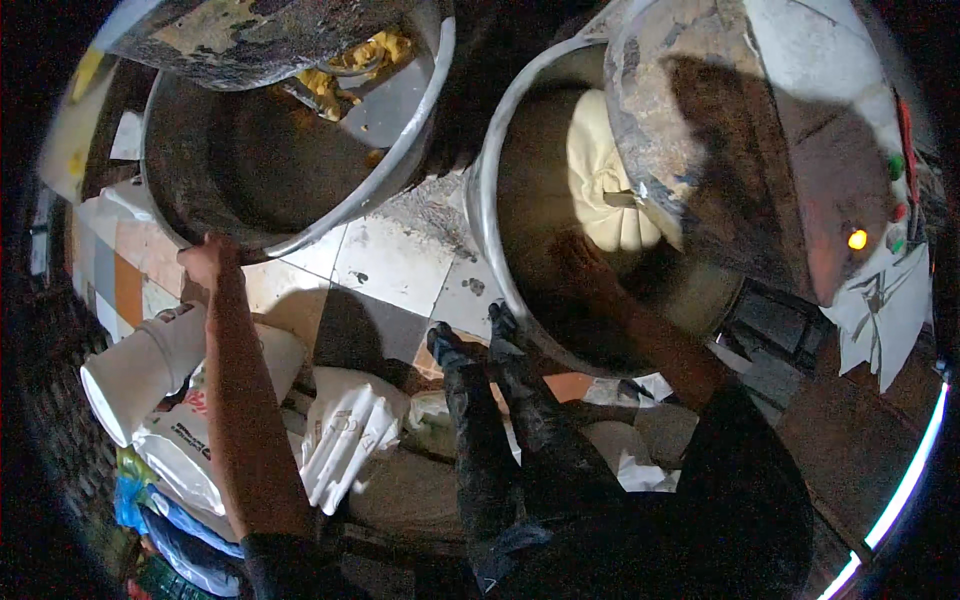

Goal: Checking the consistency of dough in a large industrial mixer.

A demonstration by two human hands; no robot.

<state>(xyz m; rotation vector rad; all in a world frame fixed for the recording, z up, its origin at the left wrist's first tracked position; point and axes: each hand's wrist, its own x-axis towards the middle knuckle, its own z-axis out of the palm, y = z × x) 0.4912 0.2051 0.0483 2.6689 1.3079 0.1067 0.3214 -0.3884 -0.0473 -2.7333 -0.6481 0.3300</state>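
Observation:
Two large metal mixing bowls stand side by side. My left hand is closed at the near rim of the left mixing bowl. Orange-yellow dough remnants cling around the mixer part in that bowl. My right arm reaches down into the right mixing bowl. In its shadow, my right hand is close to a large pale, folded mass of dough; its fingers are too dark to make out, and so is whether it touches the dough.
Worn mixer heads overhang both bowls; the right mixer head carries a lit orange lamp. A white bucket lies tilted beneath my left forearm. White sacks lie near my legs on the tiled floor. Torn white paper hangs at the right.

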